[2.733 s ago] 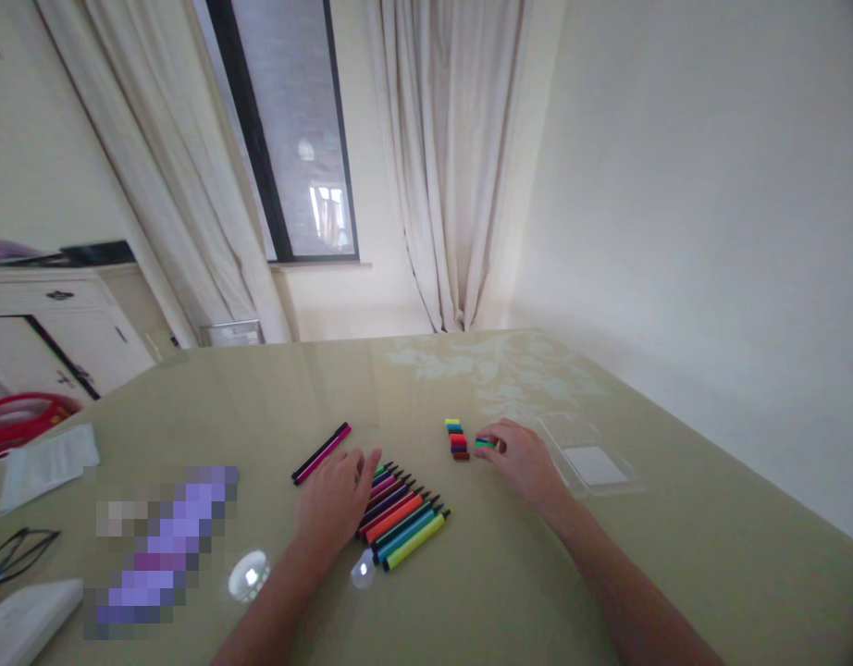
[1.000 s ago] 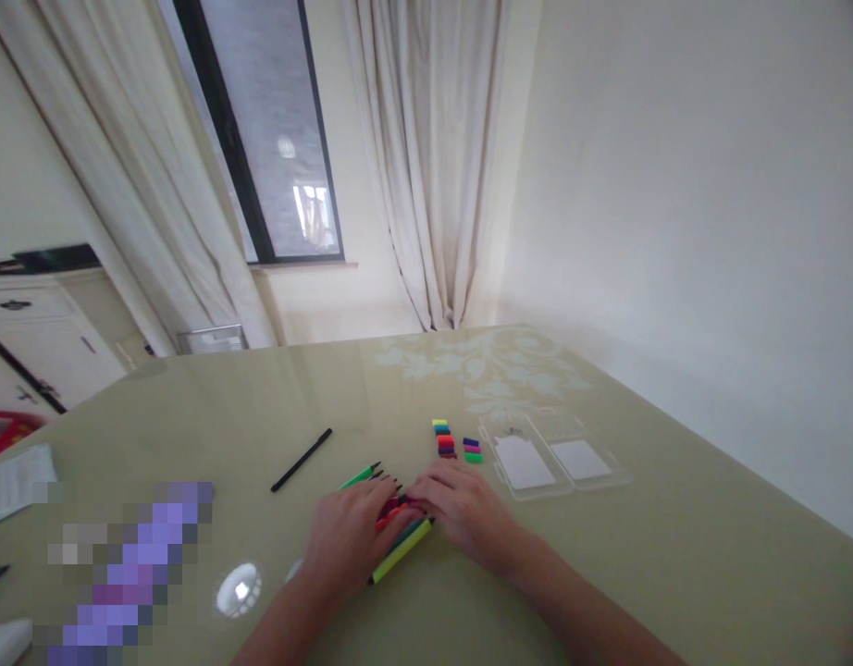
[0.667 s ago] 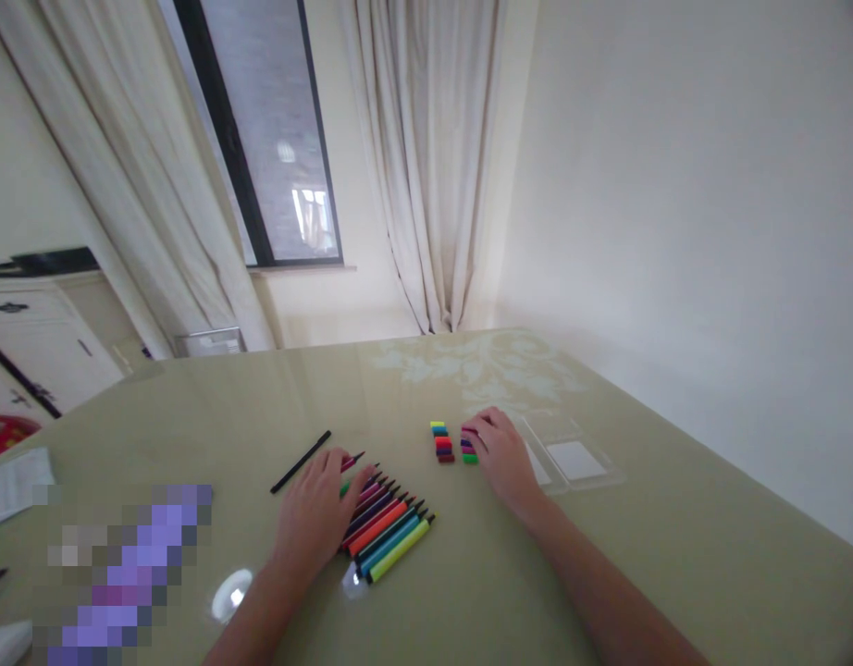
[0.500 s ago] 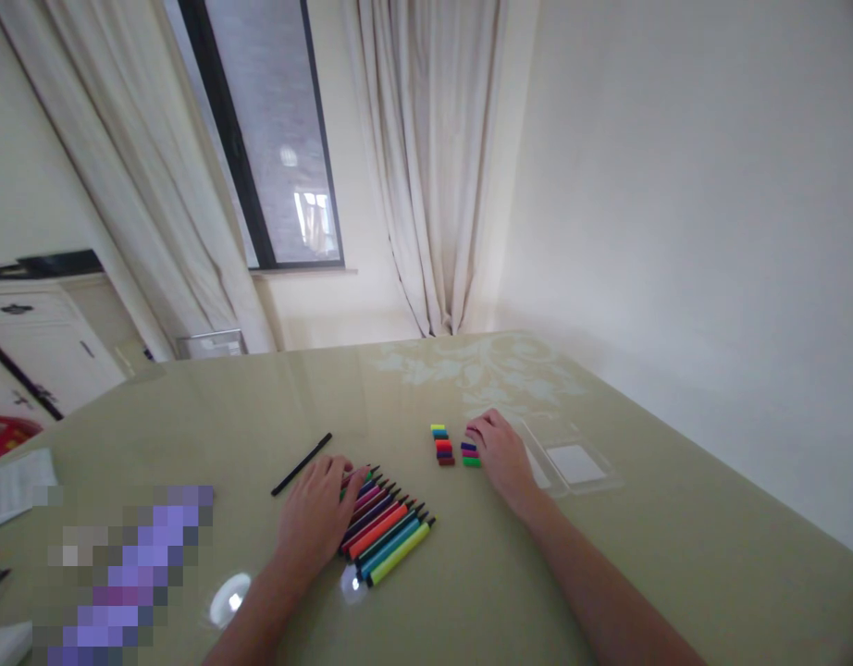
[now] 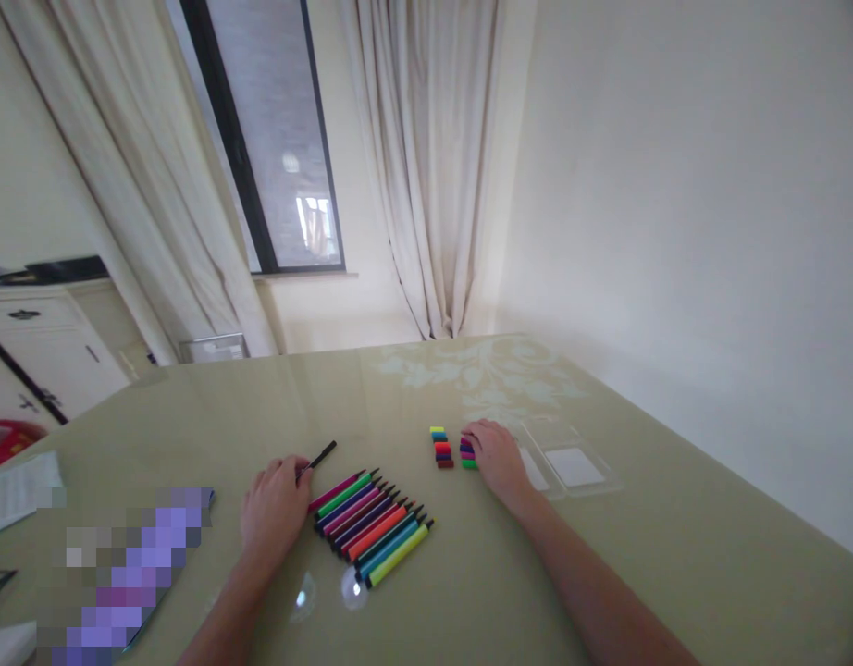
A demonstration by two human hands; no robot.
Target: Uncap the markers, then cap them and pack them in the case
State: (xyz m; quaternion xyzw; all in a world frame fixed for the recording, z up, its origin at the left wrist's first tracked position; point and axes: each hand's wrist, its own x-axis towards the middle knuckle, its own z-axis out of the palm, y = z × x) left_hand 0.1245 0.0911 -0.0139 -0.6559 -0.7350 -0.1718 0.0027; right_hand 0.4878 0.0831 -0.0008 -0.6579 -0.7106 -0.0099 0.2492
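My left hand is at the left of the uncapped felt-tip markers, thumb and fingertips closed on a black marker; the hand hides its lower part. Beside that hand, several coloured markers lie slanted side by side, dark tips pointing up and right, from magenta and green to yellow. My right hand rests on the table with its fingers curled at the far end of a short row of marker caps, closed on a magenta one. Another row of caps lies just left of it.
An open clear plastic case with a white insert lies right of my right hand. At the left are a blurred purple packet and white paper. The wall borders the table's right side.
My left hand has moved left from the markers onto the black marker, uncovering a magenta marker beside the green one. The magenta cap under my right fingers has come against its row.
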